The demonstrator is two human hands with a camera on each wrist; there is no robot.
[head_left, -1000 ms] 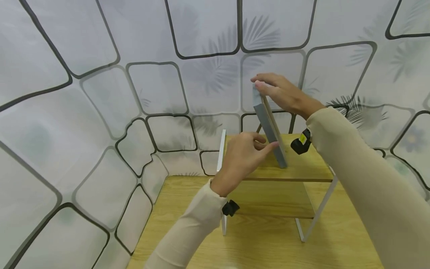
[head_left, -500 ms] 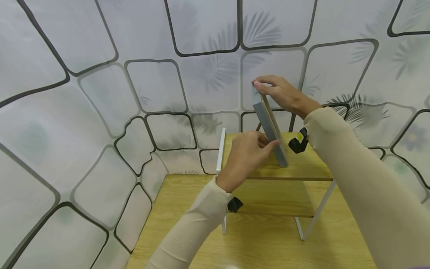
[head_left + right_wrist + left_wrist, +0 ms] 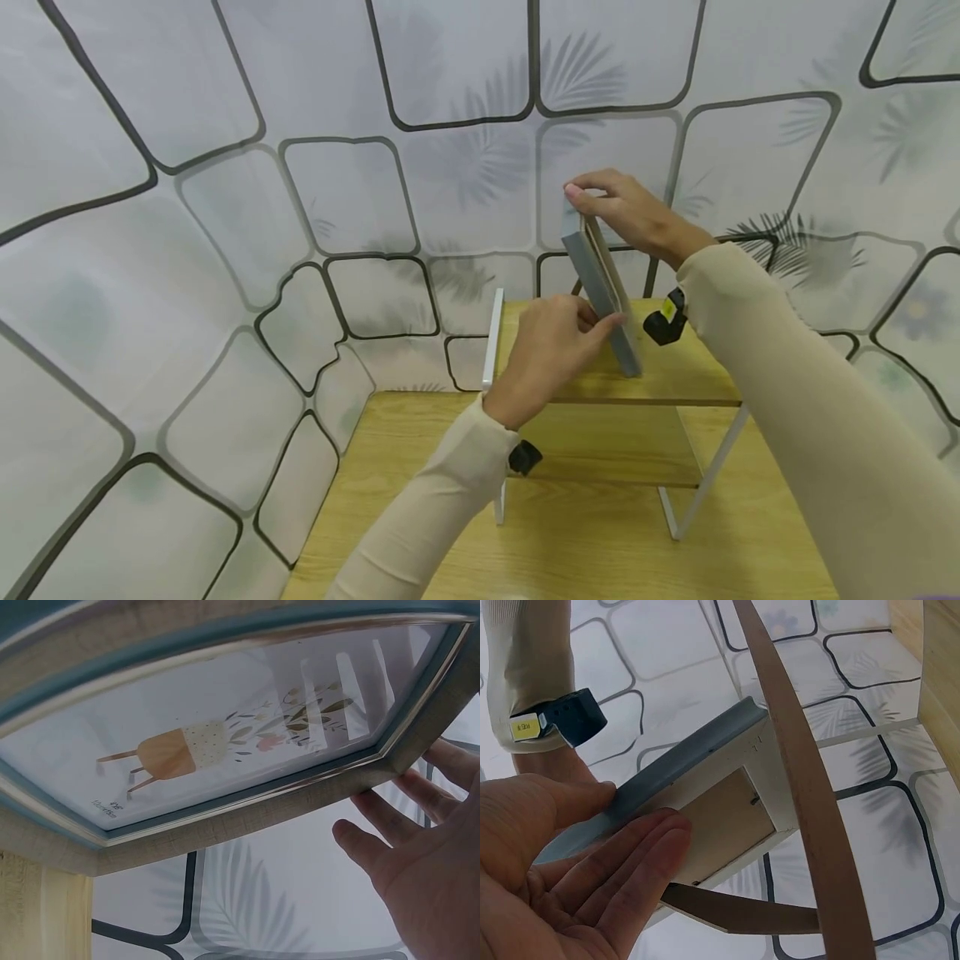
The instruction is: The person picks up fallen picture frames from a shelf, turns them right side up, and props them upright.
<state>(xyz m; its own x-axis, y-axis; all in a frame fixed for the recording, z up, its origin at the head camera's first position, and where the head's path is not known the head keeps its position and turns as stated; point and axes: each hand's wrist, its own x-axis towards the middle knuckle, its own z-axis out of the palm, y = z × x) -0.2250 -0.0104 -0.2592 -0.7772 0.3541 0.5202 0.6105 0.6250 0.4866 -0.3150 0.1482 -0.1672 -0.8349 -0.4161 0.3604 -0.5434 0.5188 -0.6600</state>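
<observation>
A picture frame [image 3: 596, 267] with a grey-blue rim stands tilted on the small wooden table [image 3: 675, 367]. My left hand [image 3: 543, 350] pinches its near side edge low down, thumb on the rim and fingers at the back. My right hand [image 3: 633, 212] holds the upper edge, its fingertips reaching over it. In the right wrist view, the front shows a print [image 3: 180, 754] of an orange-and-white pot with legs and leaves. The left wrist view shows the backing [image 3: 724, 817] and a brown strip-like support [image 3: 742, 911] behind the frame.
White metal legs [image 3: 720, 467] carry the table, with a lower wooden shelf [image 3: 615, 450] beneath its top. A white side bar [image 3: 493, 337] rises at the left. Patterned wall covering [image 3: 480, 183] surrounds the wood-look floor [image 3: 420, 467].
My left hand has shifted slightly right along the frame's edge. The right thumb has come down closer against the upper corner. The frame itself has hardly moved.
</observation>
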